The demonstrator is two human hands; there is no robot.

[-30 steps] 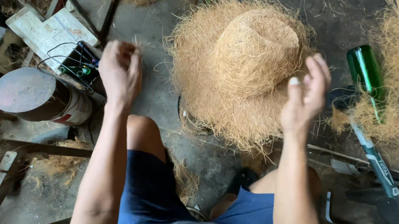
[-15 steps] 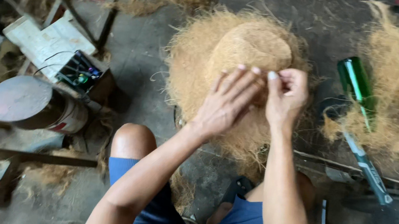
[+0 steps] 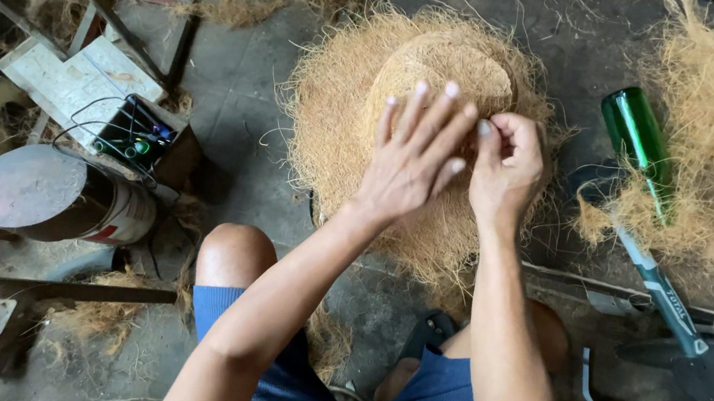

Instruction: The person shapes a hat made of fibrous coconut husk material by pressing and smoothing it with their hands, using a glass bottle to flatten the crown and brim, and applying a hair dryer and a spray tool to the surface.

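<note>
Coir fibre hat-shaped mound [image 3: 360, 109] — tan, shaggy, domed crown in the middle with a wide ragged brim of loose strands. Sits flat on the dark concrete floor, crown up, in front of the person's knees. Near side of crown is covered by both hands — far rim and left brim fully visible, fibres sticking out all round.

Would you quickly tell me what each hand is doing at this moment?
Left hand: open, fingers spread flat over the fibre hat.
Right hand: fingers pinched shut at the hat's crown; what they hold cannot be told.
</note>
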